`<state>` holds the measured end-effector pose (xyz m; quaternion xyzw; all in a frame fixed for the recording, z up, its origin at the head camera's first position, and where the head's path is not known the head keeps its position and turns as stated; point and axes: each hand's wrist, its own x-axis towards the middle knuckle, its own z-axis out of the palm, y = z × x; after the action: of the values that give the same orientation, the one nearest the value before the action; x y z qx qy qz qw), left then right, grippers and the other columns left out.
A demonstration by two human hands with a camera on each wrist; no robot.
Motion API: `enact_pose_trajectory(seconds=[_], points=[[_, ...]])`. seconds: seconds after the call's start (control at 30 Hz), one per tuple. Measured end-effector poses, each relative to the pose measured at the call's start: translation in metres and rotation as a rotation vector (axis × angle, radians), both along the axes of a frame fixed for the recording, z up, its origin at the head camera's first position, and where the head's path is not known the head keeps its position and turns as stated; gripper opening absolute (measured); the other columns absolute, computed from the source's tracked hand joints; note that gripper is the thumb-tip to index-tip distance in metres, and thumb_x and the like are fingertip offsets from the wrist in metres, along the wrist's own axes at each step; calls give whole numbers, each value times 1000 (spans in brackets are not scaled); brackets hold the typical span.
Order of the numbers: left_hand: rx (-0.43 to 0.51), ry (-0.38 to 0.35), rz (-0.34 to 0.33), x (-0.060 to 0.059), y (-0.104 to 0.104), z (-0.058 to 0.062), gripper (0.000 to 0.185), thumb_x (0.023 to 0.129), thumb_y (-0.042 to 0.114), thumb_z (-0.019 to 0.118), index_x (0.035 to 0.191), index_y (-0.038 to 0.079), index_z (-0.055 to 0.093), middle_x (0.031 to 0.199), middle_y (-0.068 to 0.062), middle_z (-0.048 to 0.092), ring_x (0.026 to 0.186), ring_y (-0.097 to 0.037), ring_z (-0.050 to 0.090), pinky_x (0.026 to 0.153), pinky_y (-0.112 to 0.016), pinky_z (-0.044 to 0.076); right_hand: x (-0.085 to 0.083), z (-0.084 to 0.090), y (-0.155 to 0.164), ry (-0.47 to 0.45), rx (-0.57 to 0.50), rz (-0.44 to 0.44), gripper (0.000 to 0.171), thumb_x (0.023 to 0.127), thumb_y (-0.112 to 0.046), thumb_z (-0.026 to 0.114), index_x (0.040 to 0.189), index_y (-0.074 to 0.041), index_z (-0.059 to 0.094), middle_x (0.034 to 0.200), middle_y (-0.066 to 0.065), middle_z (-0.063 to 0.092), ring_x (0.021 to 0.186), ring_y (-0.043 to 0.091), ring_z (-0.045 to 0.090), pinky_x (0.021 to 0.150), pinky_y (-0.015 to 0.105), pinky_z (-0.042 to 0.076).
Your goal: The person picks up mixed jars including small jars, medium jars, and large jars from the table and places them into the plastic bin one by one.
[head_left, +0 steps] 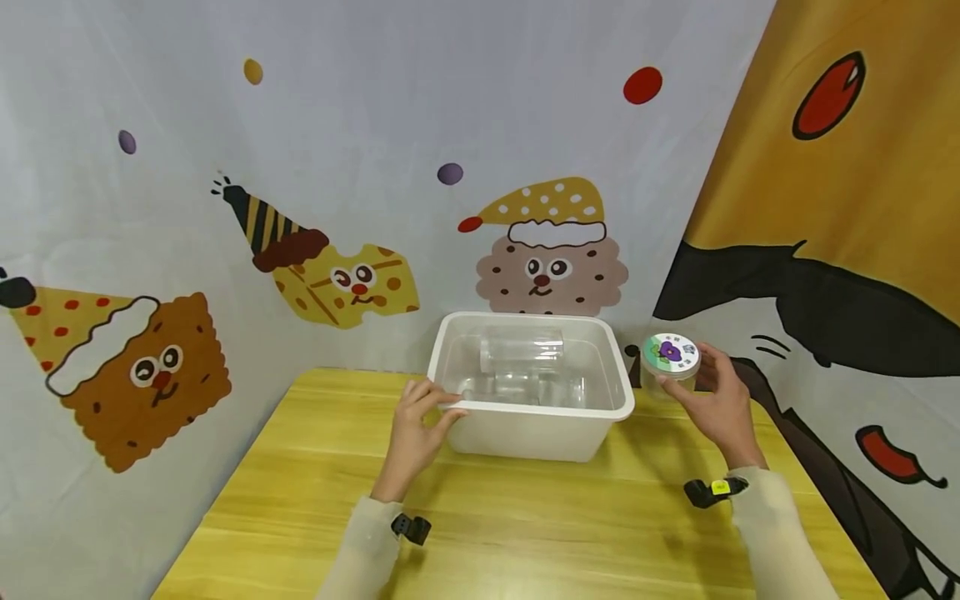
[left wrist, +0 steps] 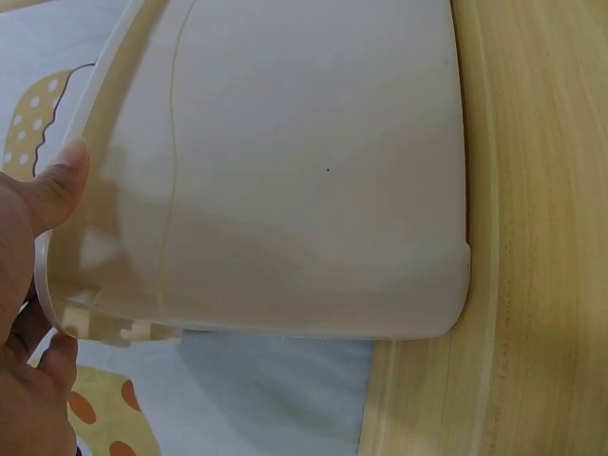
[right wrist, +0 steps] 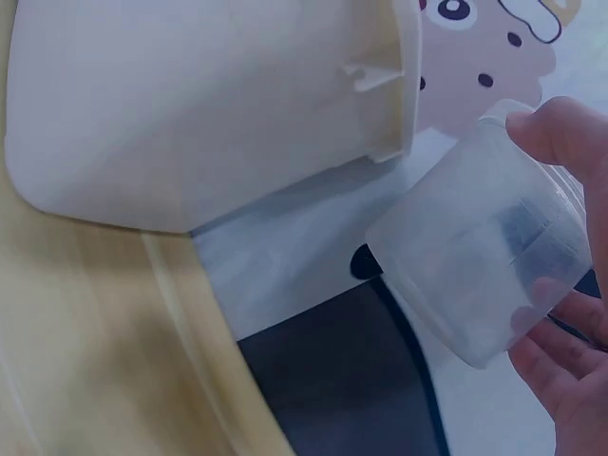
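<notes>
A white plastic bin (head_left: 525, 433) stands on the table, with clear plastic jars (head_left: 521, 350) lying inside it. My left hand (head_left: 415, 421) grips the bin's near left rim, thumb in front and fingers over the edge. In the left wrist view the thumb (left wrist: 65, 180) lies against the bin's outer wall (left wrist: 313, 190). To the right of the bin, my right hand (head_left: 718, 404) holds a clear jar (head_left: 670, 385) whose round lid carries a purple flower label. The right wrist view shows this jar (right wrist: 475, 247) tilted and raised above the table edge, between thumb and fingers.
The yellow wood-grain table (head_left: 517, 525) ends close behind the bin at a cloth backdrop (head_left: 360, 167) printed with cartoon snacks. On the right hangs an orange, black and white printed part (head_left: 840, 208). Small black cameras (head_left: 411, 528) sit on both wrists.
</notes>
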<state>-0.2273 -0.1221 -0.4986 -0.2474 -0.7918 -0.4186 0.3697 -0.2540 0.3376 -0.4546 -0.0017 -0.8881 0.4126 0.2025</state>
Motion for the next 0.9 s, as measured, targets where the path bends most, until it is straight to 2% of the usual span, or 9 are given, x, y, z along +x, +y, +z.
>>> enact_pose_trajectory(seconds=[0.23,0.5,0.9], points=[[-6,-11,11,1,-2,1,22,79,16,88,100,13,80,92,2,65,87,-15,49,75,-27,43,2,15,-7,24,8,24,92,87,-42,82,159,-15,32,149,23,50,132,47,53,107,67,43],[-2,-1,16,0,-4,1,22,79,14,88,99,12,80,91,0,65,86,-16,49,75,-27,42,3,31,-14,109,65,47,88,84,-36,86,156,-16,40,144,19,56,128,42,57,105,64,45],[18,-15,8,1,1,0,22,78,15,88,98,10,80,91,0,66,87,-17,50,76,-29,43,9,53,-27,122,132,129,89,82,-31,88,157,-20,41,151,18,51,133,44,52,108,68,41]])
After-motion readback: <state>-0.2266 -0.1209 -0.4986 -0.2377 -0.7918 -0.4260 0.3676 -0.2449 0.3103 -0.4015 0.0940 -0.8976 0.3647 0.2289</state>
